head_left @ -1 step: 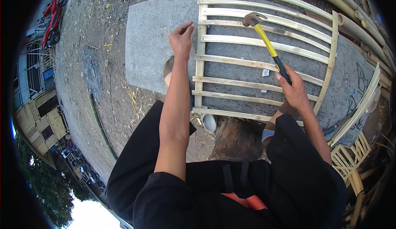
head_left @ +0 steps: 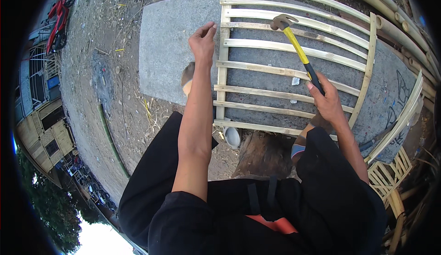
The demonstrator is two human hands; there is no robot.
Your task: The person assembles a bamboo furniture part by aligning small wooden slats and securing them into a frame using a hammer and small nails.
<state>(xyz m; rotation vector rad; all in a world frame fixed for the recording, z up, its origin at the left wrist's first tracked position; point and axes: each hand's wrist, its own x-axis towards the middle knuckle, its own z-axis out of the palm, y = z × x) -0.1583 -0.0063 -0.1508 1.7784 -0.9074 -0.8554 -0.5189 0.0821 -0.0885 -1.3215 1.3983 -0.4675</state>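
My right hand is wrapped round the black grip of a claw hammer with a yellow shaft. The hammer's head is over the upper slats of a pale bamboo slat frame. Beside the frame's left crosspiece, my left hand is closed in a pinch. A thin nail, barely visible, sticks out from its fingertips toward that crosspiece. The frame lies flat, its several slats running left to right between the left crosspiece and a right crosspiece.
Beneath the frame is a grey slab. A small pale bowl stands by its near edge, next to a wood stump. Bamboo poles lie at the far right; more strips lean at the right. A red motorbike is far left.
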